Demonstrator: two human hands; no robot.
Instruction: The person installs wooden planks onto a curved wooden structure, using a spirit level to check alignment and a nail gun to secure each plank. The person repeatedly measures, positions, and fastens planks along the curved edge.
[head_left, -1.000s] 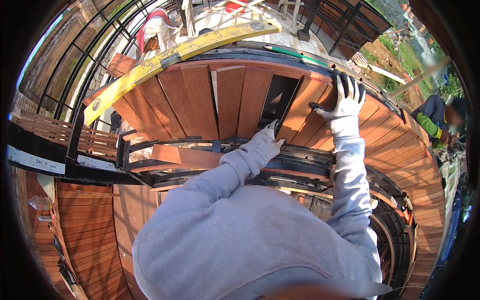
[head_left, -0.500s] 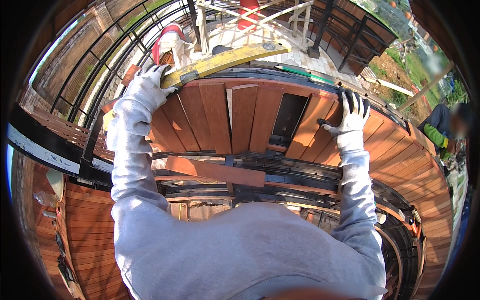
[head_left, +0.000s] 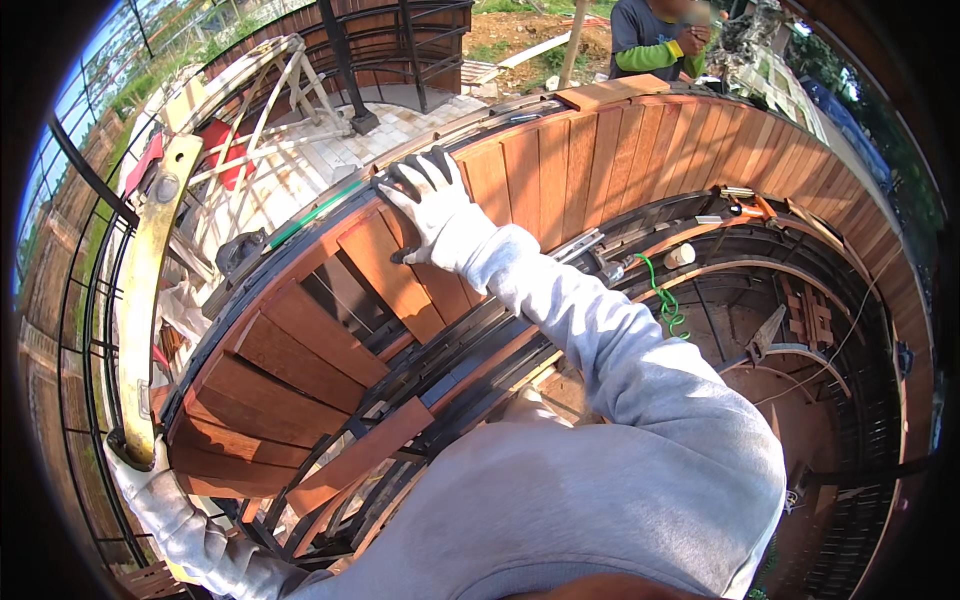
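Observation:
At the lower left, my gloved left hand (head_left: 140, 472) is closed round the end of a long yellow spirit level (head_left: 152, 290), which stands up and away from me. My gloved right hand (head_left: 432, 212) lies spread over the top edge of the curved slatted wall, its fingers on the dark rim and the thumb against the reddish wooden slats (head_left: 395, 262). Left of that hand, a gap (head_left: 350, 290) shows between slats. Nearer me, a loose wooden board (head_left: 362, 455) lies across the black frame. A green stick-like tool (head_left: 312, 215) rests along the rim.
A co-worker (head_left: 655, 45) in a dark and green top is beyond the wall. A loose plank (head_left: 612, 92) lies on its top. A green coiled cord (head_left: 668, 300), an orange tool (head_left: 752, 208) and a white cup-like object (head_left: 680, 255) are inside the curve.
My view has swung to the right, bringing the co-worker into fuller view. The spirit level has swung from lying across the rim to standing upright at the left. My right hand stays on the rim.

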